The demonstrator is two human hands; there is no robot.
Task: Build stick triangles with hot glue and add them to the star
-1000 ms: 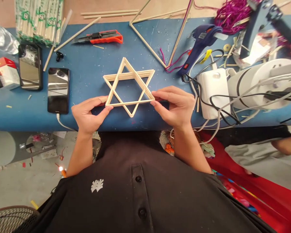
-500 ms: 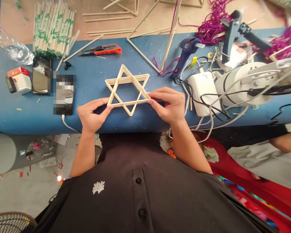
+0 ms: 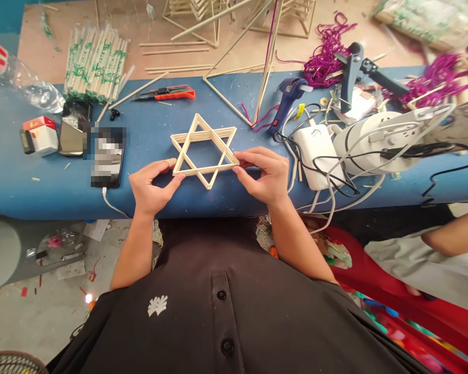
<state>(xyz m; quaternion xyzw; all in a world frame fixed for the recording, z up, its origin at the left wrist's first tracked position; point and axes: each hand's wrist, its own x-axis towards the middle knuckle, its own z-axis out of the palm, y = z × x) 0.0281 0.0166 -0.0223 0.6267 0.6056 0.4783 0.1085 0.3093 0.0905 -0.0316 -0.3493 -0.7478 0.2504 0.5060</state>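
A six-pointed star frame (image 3: pixel 206 170) of pale thin wooden sticks, stacked several layers deep, is held just over the blue table near its front edge. My left hand (image 3: pixel 153 187) grips the lower left corner, thumb in front and fingers behind. At the lower right corner, the thumb and fingers of my right hand (image 3: pixel 265 174) close around the tip. Beyond the star lies a red and black utility knife (image 3: pixel 175 93). A dark blue glue gun (image 3: pixel 286 101) stands to the right, beyond my right hand.
Wrapped chopsticks (image 3: pixel 95 65), two phones, the nearer one (image 3: pixel 117 169) on a cable, and a small box (image 3: pixel 42 137) are at left. Purple yarn (image 3: pixel 325 59), a white power adapter (image 3: pixel 320 156) and tangled cables are at right. A large stick frame (image 3: pixel 228 101) stands behind. Another person's arm (image 3: pixel 452 234) shows at right.
The camera view has shifted slightly, so the table contents sit lower in the picture. Both hands keep hold of the star, and my right thumb has moved a little along its corner.
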